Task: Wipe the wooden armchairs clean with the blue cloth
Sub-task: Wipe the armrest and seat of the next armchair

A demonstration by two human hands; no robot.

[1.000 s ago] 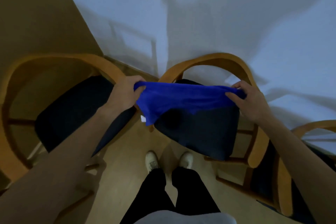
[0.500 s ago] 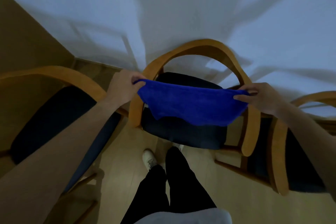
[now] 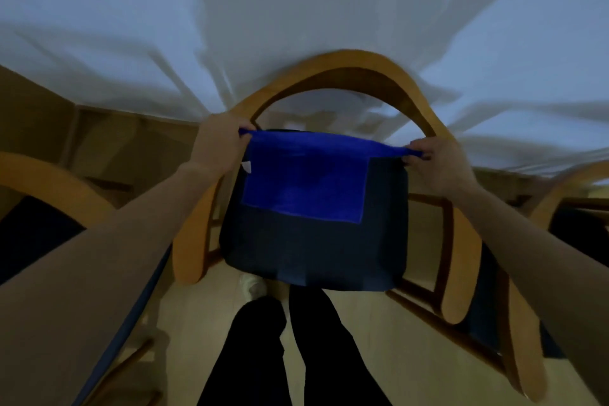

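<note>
A blue cloth (image 3: 303,181) hangs stretched flat between my two hands, over the dark seat cushion (image 3: 313,250) of the middle wooden armchair (image 3: 349,69). My left hand (image 3: 219,142) pinches the cloth's top left corner, close to the chair's left arm. My right hand (image 3: 435,161) pinches the top right corner, near the chair's right arm. A small white tag shows at the cloth's left edge. The chair has a curved wooden back and two wooden armrests.
A second armchair (image 3: 56,181) stands at the left and a third (image 3: 566,194) at the right, both with dark seats. A white wall rises behind them. My dark trouser legs (image 3: 290,356) and a light shoe (image 3: 252,285) are on the wooden floor.
The view has swung so the middle armchair is centred and closer. The cloth, bunched before, now hangs open as a flat rectangle, and both hands have moved up toward the chair's back.
</note>
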